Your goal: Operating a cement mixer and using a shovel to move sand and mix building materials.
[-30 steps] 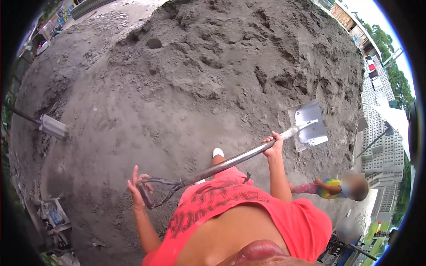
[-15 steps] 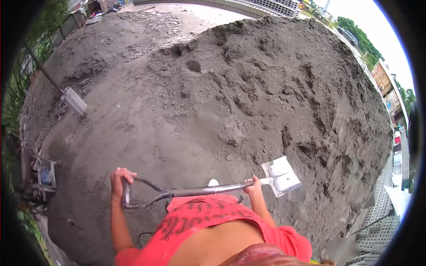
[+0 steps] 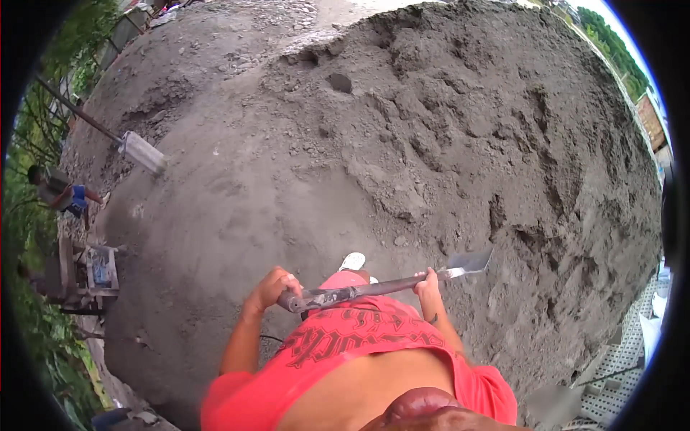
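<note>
I hold a metal shovel [image 3: 384, 287] crosswise in front of my body, its shaft running left to right. My left hand [image 3: 275, 289] is closed round the grip at its handle end. My right hand [image 3: 428, 281] is closed round the shaft close to the blade. The flat silver blade [image 3: 471, 261] points right, tilted nearly edge-on and raised in front of the sandy heap. No loose load shows on the part of the blade I can see. A white shoe [image 3: 352, 261] on my foot shows just beyond the shaft.
A large heap of dark grey sand [image 3: 503, 144] rises ahead and to the right. At left stand a post with a concrete-like block base [image 3: 144, 152], a wooden frame [image 3: 100, 269] and another person [image 3: 63, 192]. Perforated grey blocks [image 3: 622, 384] lie at lower right.
The shovel has rolled, so its blade now shows nearly edge-on and its handle end-on. My left hand has moved in toward my body. Another person has come into view at left.
</note>
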A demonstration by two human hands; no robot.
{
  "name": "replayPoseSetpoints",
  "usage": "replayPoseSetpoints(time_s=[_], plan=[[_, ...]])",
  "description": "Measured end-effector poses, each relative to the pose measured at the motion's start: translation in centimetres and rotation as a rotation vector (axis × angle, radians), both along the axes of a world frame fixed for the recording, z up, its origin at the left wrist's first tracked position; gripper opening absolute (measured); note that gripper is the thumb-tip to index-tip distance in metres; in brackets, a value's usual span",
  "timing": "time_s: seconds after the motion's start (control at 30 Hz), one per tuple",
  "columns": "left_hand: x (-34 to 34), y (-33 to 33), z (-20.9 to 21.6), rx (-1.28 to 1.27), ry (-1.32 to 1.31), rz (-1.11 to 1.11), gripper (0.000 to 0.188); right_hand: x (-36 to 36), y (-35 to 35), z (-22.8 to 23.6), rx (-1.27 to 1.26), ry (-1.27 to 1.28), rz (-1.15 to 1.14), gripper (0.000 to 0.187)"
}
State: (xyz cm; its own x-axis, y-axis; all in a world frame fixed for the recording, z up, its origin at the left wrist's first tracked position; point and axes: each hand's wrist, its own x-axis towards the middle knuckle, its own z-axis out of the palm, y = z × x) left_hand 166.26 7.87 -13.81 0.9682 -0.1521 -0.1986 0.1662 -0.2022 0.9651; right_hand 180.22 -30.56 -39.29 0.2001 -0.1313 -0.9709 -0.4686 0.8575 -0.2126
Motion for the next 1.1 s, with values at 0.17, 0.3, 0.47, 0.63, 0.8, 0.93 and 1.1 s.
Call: replayPoseSetpoints(time_s=[0.17,0.3,0.47,0.63,0.8,0.93,1.1], plan=[[6.4,1.5,1.1,-0.167,0.085,-0.313,0.046,0.1,0.5,-0.2,0.075,0.001,-0.154,0.018],[10.4,2.2,-1.5,0.134,0.119,-0.322,0.044,1.1,0.3,-0.9,0.132,0.164,-0.302,0.017],[19.4,-3.2,5.6,0.305,0.115,-0.570,0.041,5.8,-1.3,-1.1,0.166,-0.033,-0.359,0.021],[22.9,-10.4,9.3,0.401,-0.476,-0.578,0.043,12.9,-0.3,4.8,0.275,-0.394,-0.427,0.034],[26.1,-16.7,5.5,0.633,-0.834,-0.845,0.041,12.2,3.6,10.9,0.233,-0.859,-0.129,0.035],[28.3,-19.0,-4.5,0.564,-0.919,-0.789,0.043,7.9,6.2,16.8,0.207,-0.634,-0.043,0.038],[28.6,-21.1,-5.0,0.476,-0.957,-0.771,0.044,5.0,6.1,17.6,0.085,-0.481,-0.304,0.024]])
